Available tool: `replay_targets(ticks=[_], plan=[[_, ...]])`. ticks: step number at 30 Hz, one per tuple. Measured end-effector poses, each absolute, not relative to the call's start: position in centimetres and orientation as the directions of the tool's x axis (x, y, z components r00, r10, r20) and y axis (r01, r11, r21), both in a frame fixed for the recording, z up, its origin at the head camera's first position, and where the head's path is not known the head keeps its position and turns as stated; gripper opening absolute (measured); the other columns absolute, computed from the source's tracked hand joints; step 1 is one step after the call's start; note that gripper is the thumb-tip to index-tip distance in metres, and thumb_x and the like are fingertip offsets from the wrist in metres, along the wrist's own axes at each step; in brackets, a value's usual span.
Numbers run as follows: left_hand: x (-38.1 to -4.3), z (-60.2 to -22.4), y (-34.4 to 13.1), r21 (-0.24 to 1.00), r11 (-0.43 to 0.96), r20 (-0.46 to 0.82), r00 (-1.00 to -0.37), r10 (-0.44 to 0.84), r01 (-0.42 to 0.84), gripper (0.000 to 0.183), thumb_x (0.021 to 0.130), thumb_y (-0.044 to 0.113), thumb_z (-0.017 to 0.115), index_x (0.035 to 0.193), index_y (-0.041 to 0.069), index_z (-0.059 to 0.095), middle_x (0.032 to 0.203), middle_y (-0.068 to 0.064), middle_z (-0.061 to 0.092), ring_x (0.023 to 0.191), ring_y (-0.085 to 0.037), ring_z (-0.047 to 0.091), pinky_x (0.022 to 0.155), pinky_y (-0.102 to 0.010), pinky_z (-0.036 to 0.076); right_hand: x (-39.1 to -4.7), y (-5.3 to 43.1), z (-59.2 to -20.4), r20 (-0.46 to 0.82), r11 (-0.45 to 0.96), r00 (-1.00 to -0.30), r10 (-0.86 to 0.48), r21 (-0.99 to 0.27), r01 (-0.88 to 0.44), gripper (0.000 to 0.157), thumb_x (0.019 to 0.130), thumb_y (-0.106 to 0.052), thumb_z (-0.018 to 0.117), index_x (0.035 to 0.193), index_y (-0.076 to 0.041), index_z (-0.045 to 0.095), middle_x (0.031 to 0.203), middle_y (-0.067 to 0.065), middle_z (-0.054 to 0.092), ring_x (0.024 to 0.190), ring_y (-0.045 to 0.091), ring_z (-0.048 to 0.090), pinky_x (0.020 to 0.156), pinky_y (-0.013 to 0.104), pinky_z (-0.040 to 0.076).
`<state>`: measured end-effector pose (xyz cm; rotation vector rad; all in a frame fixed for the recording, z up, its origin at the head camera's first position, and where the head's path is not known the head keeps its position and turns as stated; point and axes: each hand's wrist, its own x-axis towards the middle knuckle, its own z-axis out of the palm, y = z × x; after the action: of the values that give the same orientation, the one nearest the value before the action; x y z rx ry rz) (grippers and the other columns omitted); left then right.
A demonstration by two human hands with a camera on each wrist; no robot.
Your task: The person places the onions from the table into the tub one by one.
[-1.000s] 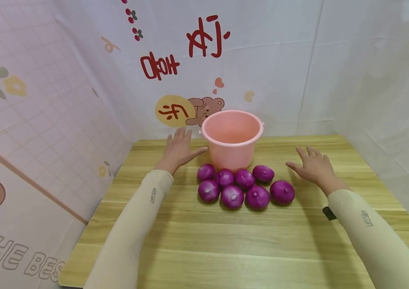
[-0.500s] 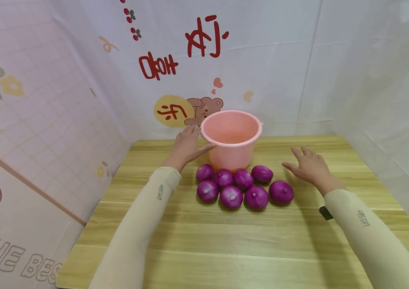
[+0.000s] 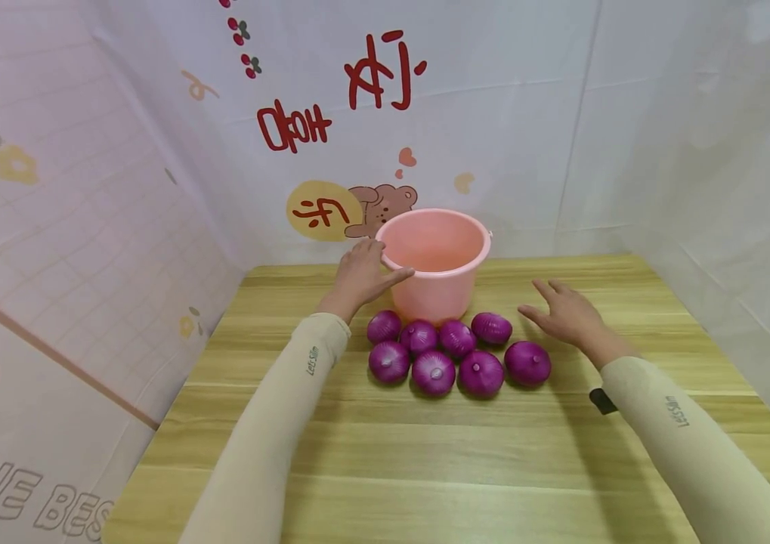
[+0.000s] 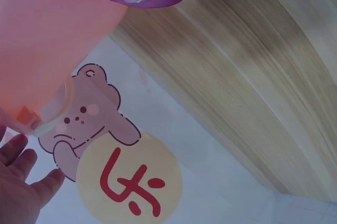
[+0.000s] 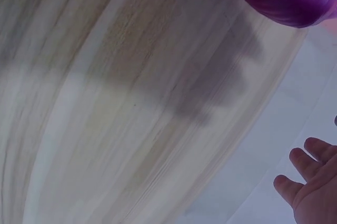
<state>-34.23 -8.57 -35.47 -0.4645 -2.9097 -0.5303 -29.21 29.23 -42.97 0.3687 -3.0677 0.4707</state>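
A pink plastic bucket stands upright at the back of the table. At its left rim is my left hand, thumb stretched along the front of the rim, fingertips right at the outer edge. The left wrist view has these fingers close to the handle joint. In front of the bucket, several purple onions sit in two rows. My right hand hovers to the right of them, fingers spread and holding nothing; its fingers also show in the right wrist view.
The wood-patterned table runs back to a white printed curtain, which also lines the left and right sides. A dark band sits on the right wrist.
My left hand has moved right, from beside the bucket to its rim. The right hand has drifted slightly left, toward the onions. Bucket and onions hold their places.
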Motion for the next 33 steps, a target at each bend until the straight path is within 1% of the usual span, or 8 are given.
replay_targets(ticks=[5, 11, 14, 18, 20, 25, 29, 33], plan=[[-34.1, -35.3, -8.6, 0.326, 0.888, 0.198, -0.942, 0.272, 0.324, 0.079, 0.084, 0.071, 0.060, 0.127, 0.005, 0.054, 0.131, -0.009, 0.053, 0.127, -0.026, 0.045, 0.112, -0.046, 0.030, -29.3, 28.7, -43.1, 0.037, 0.896, -0.969, -0.245, -0.373, -0.241, 0.081, 0.101, -0.054, 0.046, 0.152, 0.005, 0.028, 0.146, 0.039, 0.032, 0.133, 0.056, 0.031, 0.106, 0.067, 0.029], [-34.0, -35.1, -8.6, 0.349, 0.882, 0.187, -0.946, 0.265, 0.316, 0.086, 0.084, 0.071, 0.061, 0.134, 0.003, 0.051, 0.129, -0.010, 0.054, 0.124, -0.026, 0.048, 0.112, -0.047, 0.030, -29.4, 27.9, -43.3, 0.021, 0.849, -0.962, -0.272, -0.466, -0.250, 0.077, 0.102, -0.052, 0.046, 0.150, 0.006, 0.031, 0.143, 0.040, 0.037, 0.133, 0.056, 0.033, 0.107, 0.066, 0.028], [-34.0, -35.1, -8.6, 0.363, 0.880, 0.183, -0.949, 0.255, 0.307, 0.086, 0.083, 0.071, 0.061, 0.135, 0.003, 0.050, 0.127, -0.009, 0.055, 0.124, -0.026, 0.048, 0.115, -0.050, 0.024, -29.4, 27.6, -43.4, -0.001, 0.822, -0.960, -0.279, -0.518, -0.238, 0.075, 0.102, -0.051, 0.046, 0.150, 0.006, 0.033, 0.142, 0.039, 0.039, 0.130, 0.056, 0.038, 0.106, 0.064, 0.031], [-33.9, -35.2, -8.6, 0.376, 0.879, 0.179, -0.954, 0.240, 0.292, 0.087, 0.083, 0.073, 0.060, 0.135, 0.004, 0.049, 0.128, -0.008, 0.055, 0.128, -0.026, 0.047, 0.118, -0.054, 0.014, -29.4, 27.2, -43.6, -0.036, 0.787, -0.958, -0.286, -0.579, -0.214, 0.074, 0.101, -0.049, 0.049, 0.149, 0.006, 0.035, 0.140, 0.039, 0.043, 0.124, 0.054, 0.048, 0.103, 0.061, 0.038], [-33.9, -35.3, -8.7, 0.378, 0.880, 0.180, -0.956, 0.233, 0.286, 0.086, 0.083, 0.073, 0.060, 0.135, 0.005, 0.049, 0.129, -0.008, 0.055, 0.129, -0.025, 0.046, 0.118, -0.055, 0.012, -29.4, 27.0, -43.7, -0.054, 0.770, -0.956, -0.289, -0.606, -0.198, 0.072, 0.101, -0.046, 0.051, 0.148, 0.007, 0.037, 0.138, 0.039, 0.044, 0.123, 0.052, 0.049, 0.102, 0.060, 0.039], [-34.0, -35.4, -8.6, 0.384, 0.878, 0.190, -0.955, 0.227, 0.285, 0.085, 0.083, 0.072, 0.061, 0.135, 0.006, 0.050, 0.128, -0.007, 0.056, 0.130, -0.025, 0.046, 0.118, -0.055, 0.010, -29.4, 26.5, -44.0, -0.101, 0.736, -0.949, -0.300, -0.658, -0.162, 0.067, 0.101, -0.039, 0.054, 0.145, 0.009, 0.040, 0.135, 0.038, 0.049, 0.123, 0.051, 0.050, 0.103, 0.058, 0.040], [-34.0, -35.5, -8.6, 0.390, 0.874, 0.200, -0.953, 0.228, 0.291, 0.085, 0.082, 0.072, 0.061, 0.133, 0.005, 0.051, 0.125, -0.006, 0.057, 0.126, -0.024, 0.048, 0.118, -0.056, 0.010, -29.3, 26.0, -44.1, -0.148, 0.729, -0.947, -0.284, -0.676, -0.113, 0.070, 0.099, -0.043, 0.057, 0.146, 0.007, 0.040, 0.137, 0.035, 0.049, 0.126, 0.049, 0.048, 0.105, 0.057, 0.038], [-34.0, -35.6, -8.7, 0.396, 0.872, 0.201, -0.954, 0.225, 0.289, 0.085, 0.082, 0.072, 0.062, 0.134, 0.005, 0.050, 0.126, -0.007, 0.057, 0.127, -0.025, 0.048, 0.118, -0.056, 0.010, -29.3, 25.5, -44.4, -0.176, 0.731, -0.945, -0.277, -0.677, -0.089, 0.074, 0.098, -0.047, 0.058, 0.147, 0.005, 0.040, 0.138, 0.035, 0.048, 0.127, 0.049, 0.048, 0.105, 0.057, 0.038]])
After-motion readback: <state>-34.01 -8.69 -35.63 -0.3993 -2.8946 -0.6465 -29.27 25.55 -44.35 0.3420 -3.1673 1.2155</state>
